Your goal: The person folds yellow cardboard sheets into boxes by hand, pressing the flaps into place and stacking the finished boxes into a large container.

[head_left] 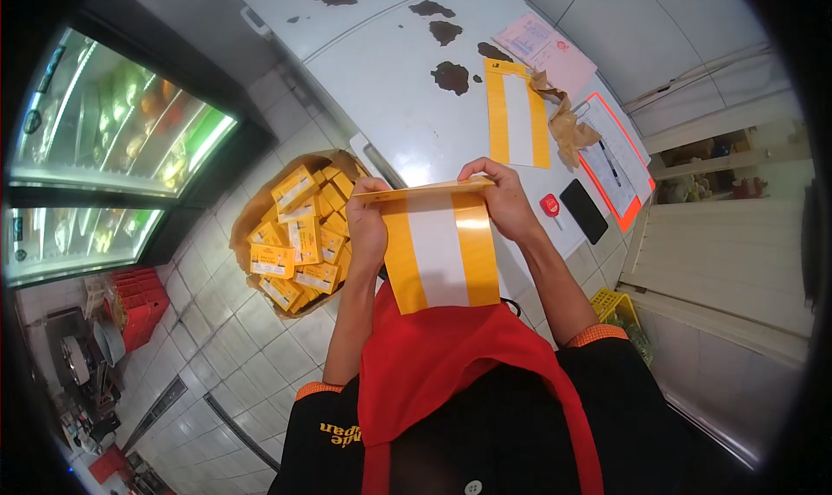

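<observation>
A yellow card sheet (pixel 442 252) with a white band down its middle is held in front of my red apron, its upper edge folded over. My left hand (pixel 369 226) grips the fold at its left end, thumb on top. At the right end my right hand (pixel 504 202) is closed on the same fold, fingers over the top edge. Beyond my hands, a similar yellow-and-white sheet (pixel 518 118) lies flat on the white surface. To the left on the floor stands an open brown carton (pixel 245 231), heaped with folded yellow card pieces (pixel 303 239).
On the white surface (pixel 390 70) lie crumpled brown paper (pixel 568 131), pink paper (pixel 546 53), an orange-edged clipboard (pixel 628 202) with a pen, a black phone (pixel 583 211) and a red-topped item (pixel 549 205). A glass-fronted fridge (pixel 104 113) stands left; red crates (pixel 139 307) are below it.
</observation>
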The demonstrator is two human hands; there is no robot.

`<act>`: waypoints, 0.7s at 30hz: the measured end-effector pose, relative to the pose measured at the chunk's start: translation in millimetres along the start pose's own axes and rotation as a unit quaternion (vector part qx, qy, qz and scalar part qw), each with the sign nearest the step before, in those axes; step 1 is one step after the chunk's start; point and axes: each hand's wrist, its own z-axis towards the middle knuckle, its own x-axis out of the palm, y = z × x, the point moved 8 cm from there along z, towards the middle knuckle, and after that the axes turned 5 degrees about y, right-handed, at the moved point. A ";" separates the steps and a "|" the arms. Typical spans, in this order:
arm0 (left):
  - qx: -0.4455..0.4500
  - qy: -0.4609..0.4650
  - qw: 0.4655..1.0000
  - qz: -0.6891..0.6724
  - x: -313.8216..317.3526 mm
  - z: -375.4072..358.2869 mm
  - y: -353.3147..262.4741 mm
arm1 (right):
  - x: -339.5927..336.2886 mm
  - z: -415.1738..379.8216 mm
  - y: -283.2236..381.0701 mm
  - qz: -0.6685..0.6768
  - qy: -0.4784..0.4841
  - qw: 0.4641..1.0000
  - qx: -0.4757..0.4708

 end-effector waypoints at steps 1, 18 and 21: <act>-0.005 -0.016 0.999 0.032 -4.1 -3.8 0.7 | 8.4 -4.4 -0.2 0.059 -0.008 0.998 0.020; -0.143 0.021 0.988 -0.053 6.8 -53.9 -11.3 | 22.8 -33.0 -5.0 0.097 0.010 0.993 0.060; -0.128 -0.010 0.991 -0.041 0.9 -54.1 -5.9 | 16.2 -32.7 -31.5 0.094 0.030 0.994 0.053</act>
